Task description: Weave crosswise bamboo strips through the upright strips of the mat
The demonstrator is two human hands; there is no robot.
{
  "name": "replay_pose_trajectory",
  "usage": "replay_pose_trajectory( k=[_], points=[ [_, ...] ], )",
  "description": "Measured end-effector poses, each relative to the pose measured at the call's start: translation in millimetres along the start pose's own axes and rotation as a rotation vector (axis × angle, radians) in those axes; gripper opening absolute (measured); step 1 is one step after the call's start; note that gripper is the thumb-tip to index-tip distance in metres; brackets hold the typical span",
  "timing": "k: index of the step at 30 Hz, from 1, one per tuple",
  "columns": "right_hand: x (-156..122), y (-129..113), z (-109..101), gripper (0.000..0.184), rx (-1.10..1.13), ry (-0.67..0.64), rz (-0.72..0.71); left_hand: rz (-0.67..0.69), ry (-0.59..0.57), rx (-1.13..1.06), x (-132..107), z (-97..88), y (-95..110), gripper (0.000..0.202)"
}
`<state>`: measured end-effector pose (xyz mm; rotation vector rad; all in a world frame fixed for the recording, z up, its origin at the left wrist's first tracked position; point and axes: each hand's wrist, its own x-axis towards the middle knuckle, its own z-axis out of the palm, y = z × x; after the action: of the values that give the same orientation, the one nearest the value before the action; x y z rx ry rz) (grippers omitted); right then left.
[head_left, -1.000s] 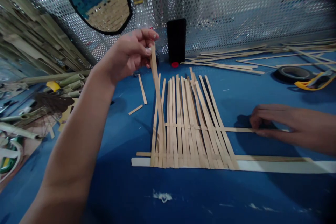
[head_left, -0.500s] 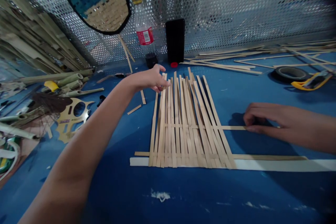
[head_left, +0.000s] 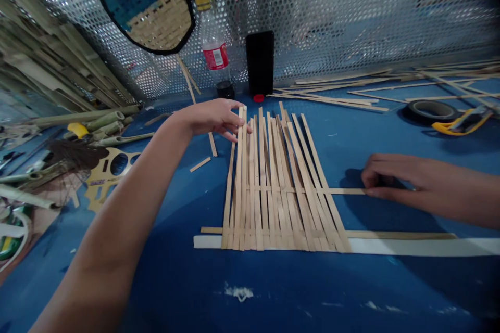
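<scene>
Pale wooden strip (head_left: 244, 177) at the left hand (head_left: 219, 117), fingers half curled about its far end; firm pinch or mere touch hard to tell among the overlapping fingers. Right hand (head_left: 394, 177) well apart on the right, low over the desk (head_left: 187, 291), thumb and fingertips closed on a thin cross strip (head_left: 347, 191). Between both hands, mid-desk, a row of lengthwise strips (head_left: 278, 218), near ends side by side, far ends uneven and partly overlapping. Cross strip threaded in from the right, over some and under others. Beneath the near ends, a white band (head_left: 410, 247) running far out to the right, with a second cross strip (head_left: 398, 234) just beyond. Left of the row, a short offcut (head_left: 200, 164) flat on the desk. Farther off, a yellow-capped bottle (head_left: 215, 57) beside a black slab (head_left: 260, 62), both before a perforated metal sheet (head_left: 344, 10). Far right, loose strips (head_left: 359, 99), then a black tape roll (head_left: 410, 113) near a yellow-handled tool (head_left: 453, 129). Far left, a yellow template (head_left: 99, 179) and leaning bamboo poles (head_left: 66, 57).
</scene>
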<state>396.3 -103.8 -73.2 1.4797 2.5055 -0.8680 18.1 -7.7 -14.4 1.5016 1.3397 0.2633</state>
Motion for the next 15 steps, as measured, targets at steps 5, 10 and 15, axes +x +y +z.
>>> replay_pose_trajectory(
  k=[5,10,15],
  points=[
    [0,3,2,0.048,0.002,0.006,-0.021,-0.056,-0.009,0.050,5,0.5,1,0.035],
    [1,6,3,0.048,0.014,0.043,-0.042,-0.112,0.072,0.167,10,-1.4,1,0.046],
    [0,4,3,0.049,0.012,0.044,-0.037,-0.133,0.185,0.350,17,2.0,-11,0.082]
  ],
)
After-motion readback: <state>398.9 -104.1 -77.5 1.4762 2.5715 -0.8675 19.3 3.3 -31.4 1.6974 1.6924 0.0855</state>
